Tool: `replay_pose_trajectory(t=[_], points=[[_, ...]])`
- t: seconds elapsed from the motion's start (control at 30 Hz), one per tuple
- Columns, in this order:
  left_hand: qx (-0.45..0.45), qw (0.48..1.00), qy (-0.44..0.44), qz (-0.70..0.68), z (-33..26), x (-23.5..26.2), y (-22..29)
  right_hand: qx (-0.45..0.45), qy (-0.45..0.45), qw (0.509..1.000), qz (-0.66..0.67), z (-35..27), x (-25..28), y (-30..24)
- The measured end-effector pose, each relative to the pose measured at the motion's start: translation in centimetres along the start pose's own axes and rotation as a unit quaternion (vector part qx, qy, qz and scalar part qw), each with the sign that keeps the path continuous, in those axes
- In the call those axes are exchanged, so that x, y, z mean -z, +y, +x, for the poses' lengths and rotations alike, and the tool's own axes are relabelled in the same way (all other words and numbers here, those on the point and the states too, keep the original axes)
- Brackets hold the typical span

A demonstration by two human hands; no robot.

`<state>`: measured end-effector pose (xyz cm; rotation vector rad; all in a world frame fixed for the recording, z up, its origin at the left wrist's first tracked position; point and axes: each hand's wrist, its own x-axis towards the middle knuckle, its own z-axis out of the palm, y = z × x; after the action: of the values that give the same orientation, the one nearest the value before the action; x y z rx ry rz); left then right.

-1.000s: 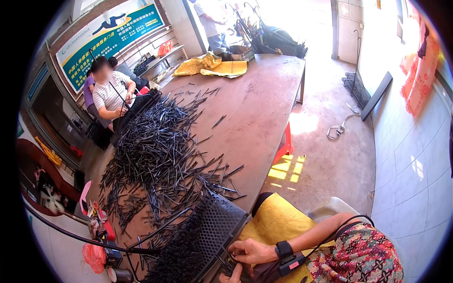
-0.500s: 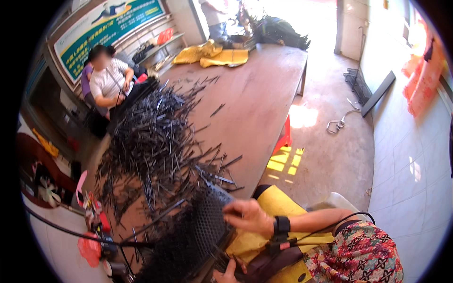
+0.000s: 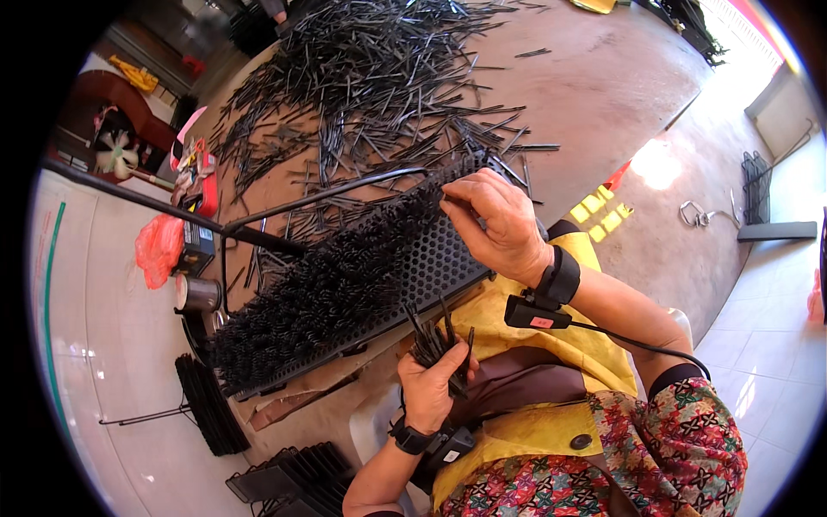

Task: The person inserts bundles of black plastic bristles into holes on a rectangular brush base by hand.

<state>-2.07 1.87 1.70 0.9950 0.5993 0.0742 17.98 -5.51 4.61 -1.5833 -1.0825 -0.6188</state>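
A black perforated board (image 3: 448, 258) lies slanted in front of me, its left part packed with dense black bristle tufts (image 3: 319, 284). Rows of bare holes show on its right part. My right hand (image 3: 500, 220) is over the far side of these holes, beside the tufts, with thumb and fingertips pinched together. What they hold, if anything, is too small to make out. Below the board's near edge, my left hand (image 3: 428, 388) is closed around a bundle of black strips (image 3: 435, 345), whose ends stick up between thumb and fingers.
Loose black strips (image 3: 370, 77) are heaped on the brown table (image 3: 586, 95) beyond the board. A dark metal bar (image 3: 267, 241) reaches in from the left. A metal cup (image 3: 198, 293) and a red plastic bag (image 3: 159, 250) are at left. Black finned racks (image 3: 297, 482) stand below.
My view has tipped downward, so the heap sits higher in the picture and the co-worker is mostly out of it. My left hand with its strips now shows fully. My right fingers are at the tufts.
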Motion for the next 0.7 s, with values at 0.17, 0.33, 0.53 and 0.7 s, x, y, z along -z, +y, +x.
replay_pose_trajectory(t=[0.17,0.33,0.53,0.7], points=[[0.005,1.0,0.001,0.004,0.4,0.3,-0.2,0.069,-0.081,0.993,-0.043,-0.3,-1.1,0.9],[0.015,0.999,0.028,0.011,0.6,0.0,0.1,0.074,-0.216,0.965,-0.129,0.3,-1.2,0.6],[0.008,0.999,0.021,0.024,0.6,0.0,-0.4,0.064,-0.271,0.955,-0.098,1.8,-1.0,0.5],[-0.006,0.999,0.021,0.034,0.4,0.0,-0.5,0.001,-0.342,0.933,-0.115,2.3,-1.9,0.9]])
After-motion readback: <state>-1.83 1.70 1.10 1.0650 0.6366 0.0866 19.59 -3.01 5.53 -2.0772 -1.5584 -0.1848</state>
